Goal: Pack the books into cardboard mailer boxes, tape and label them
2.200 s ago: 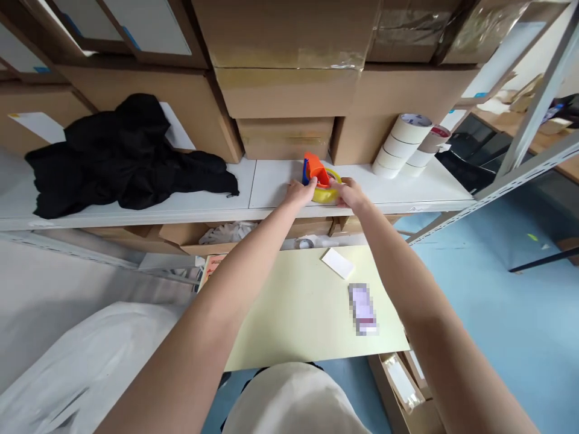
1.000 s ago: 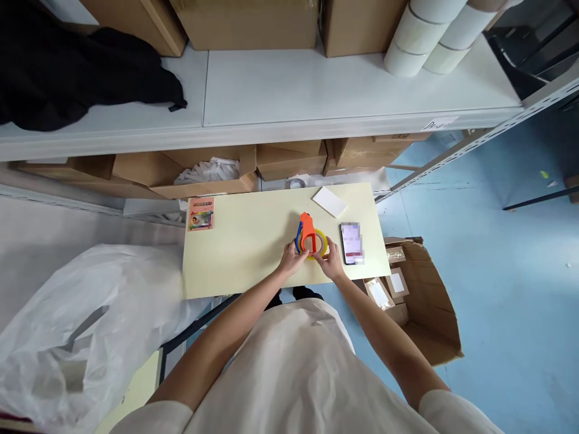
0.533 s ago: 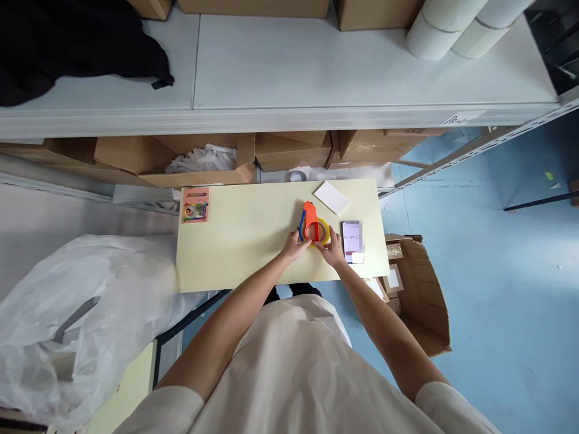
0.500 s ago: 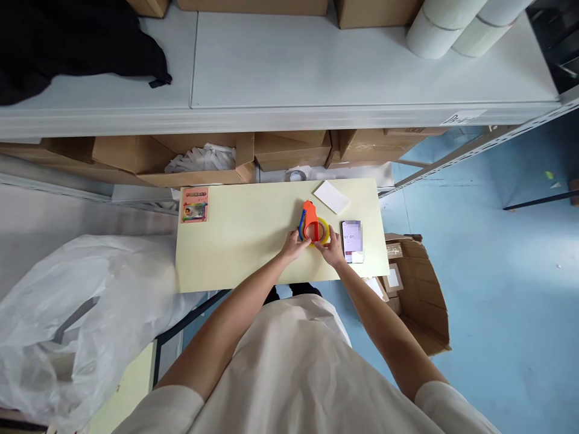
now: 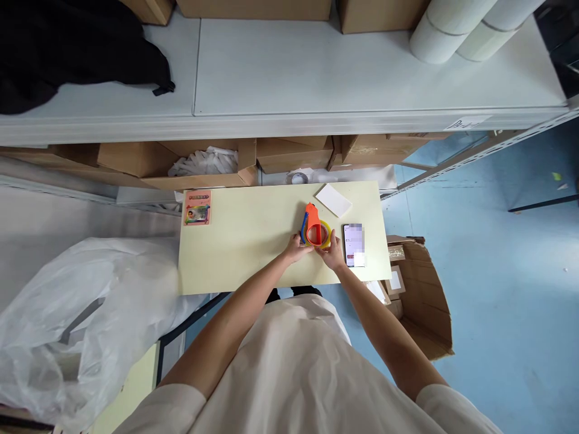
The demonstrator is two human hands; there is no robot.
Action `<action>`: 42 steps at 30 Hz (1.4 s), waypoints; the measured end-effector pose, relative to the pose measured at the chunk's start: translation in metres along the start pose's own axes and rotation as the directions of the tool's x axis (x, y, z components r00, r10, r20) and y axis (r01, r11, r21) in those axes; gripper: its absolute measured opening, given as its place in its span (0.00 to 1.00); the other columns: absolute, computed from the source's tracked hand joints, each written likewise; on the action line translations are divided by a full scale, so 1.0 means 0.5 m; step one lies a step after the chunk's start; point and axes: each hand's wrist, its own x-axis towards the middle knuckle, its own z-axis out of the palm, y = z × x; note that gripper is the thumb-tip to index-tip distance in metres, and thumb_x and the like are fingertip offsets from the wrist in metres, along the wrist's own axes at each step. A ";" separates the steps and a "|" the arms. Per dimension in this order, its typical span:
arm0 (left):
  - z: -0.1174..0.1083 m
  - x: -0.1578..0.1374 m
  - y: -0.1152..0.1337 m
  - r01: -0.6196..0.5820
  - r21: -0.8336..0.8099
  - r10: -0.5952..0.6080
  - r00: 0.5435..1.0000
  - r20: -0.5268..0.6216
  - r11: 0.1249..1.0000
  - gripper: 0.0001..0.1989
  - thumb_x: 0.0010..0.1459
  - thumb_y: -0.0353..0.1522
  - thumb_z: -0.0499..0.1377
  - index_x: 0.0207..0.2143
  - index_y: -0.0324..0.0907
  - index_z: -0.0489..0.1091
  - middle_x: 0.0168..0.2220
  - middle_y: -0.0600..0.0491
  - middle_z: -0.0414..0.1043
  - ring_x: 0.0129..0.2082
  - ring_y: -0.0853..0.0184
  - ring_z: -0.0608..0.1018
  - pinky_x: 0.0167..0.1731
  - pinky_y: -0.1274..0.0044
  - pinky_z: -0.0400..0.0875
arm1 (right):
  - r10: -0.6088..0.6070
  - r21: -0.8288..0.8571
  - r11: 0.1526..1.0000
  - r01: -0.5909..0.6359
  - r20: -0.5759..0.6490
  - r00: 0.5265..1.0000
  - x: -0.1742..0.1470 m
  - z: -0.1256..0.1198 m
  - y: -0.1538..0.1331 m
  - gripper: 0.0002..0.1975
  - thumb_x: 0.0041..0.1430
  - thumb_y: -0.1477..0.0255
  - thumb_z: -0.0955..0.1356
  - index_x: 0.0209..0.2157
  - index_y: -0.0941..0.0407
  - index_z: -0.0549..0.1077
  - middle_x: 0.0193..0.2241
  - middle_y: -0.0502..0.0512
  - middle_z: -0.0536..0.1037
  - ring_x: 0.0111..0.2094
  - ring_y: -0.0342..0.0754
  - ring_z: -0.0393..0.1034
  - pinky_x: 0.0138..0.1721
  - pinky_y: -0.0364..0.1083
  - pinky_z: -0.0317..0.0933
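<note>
An orange and blue tape dispenser with a yellow tape roll on it is between my two hands, over the pale yellow table. My left hand grips its lower left side, by the blue part. On the lower right, my right hand has its fingers closed round the roll's edge. Just right of that hand lies a phone with its screen lit. A small white box or pad rests behind the dispenser.
A pink picture card lies at the table's far left corner. Behind stands a grey shelf with cardboard boxes and white rolls. An open carton is on the floor at right, a plastic bag at left.
The whole view has shifted slightly, so everything sits a little lower and further right. Both hands keep their hold on the tape dispenser, with little visible movement over the table.
</note>
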 end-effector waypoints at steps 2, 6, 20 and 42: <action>-0.006 0.001 0.005 -0.002 -0.002 0.002 1.000 0.017 1.000 0.35 0.41 0.33 0.68 0.53 0.39 0.63 0.57 0.40 0.60 0.46 0.60 0.74 0.44 0.74 0.69 | 0.023 -0.034 0.999 -0.023 0.005 1.000 -0.001 0.000 -0.005 0.55 0.47 0.59 0.70 0.66 0.54 0.32 0.57 0.67 0.55 0.34 0.49 0.71 0.45 0.54 0.68; -0.027 0.003 0.016 -0.008 0.012 0.007 0.995 0.095 1.000 0.29 0.41 0.34 0.68 0.48 0.39 0.67 0.48 0.44 0.71 0.47 0.60 0.74 0.47 0.71 0.67 | 0.036 -0.146 0.989 -0.037 -0.010 0.999 -0.004 -0.007 -0.023 0.50 0.50 0.63 0.69 0.66 0.55 0.34 0.56 0.68 0.58 0.34 0.49 0.72 0.46 0.54 0.66; -0.184 -0.158 -0.054 -0.067 0.187 0.082 0.994 -0.075 0.980 0.29 0.47 0.40 0.63 0.51 0.41 0.65 0.48 0.42 0.71 0.45 0.58 0.77 0.47 0.69 0.69 | -0.347 -0.118 0.933 0.341 -0.040 0.937 -0.090 -0.055 -0.092 0.19 0.57 0.63 0.60 0.47 0.56 0.67 0.35 0.58 0.75 0.26 0.47 0.70 0.30 0.49 0.68; -0.577 -0.632 -0.283 0.143 0.283 0.212 0.378 -0.901 0.948 0.21 0.56 0.42 0.52 0.46 0.38 0.69 0.41 0.46 0.76 0.39 0.60 0.79 0.41 0.70 0.73 | -0.399 -0.146 0.578 0.803 0.808 0.434 -0.204 0.434 -0.325 0.13 0.58 0.69 0.61 0.39 0.53 0.74 0.35 0.53 0.79 0.30 0.45 0.72 0.37 0.47 0.67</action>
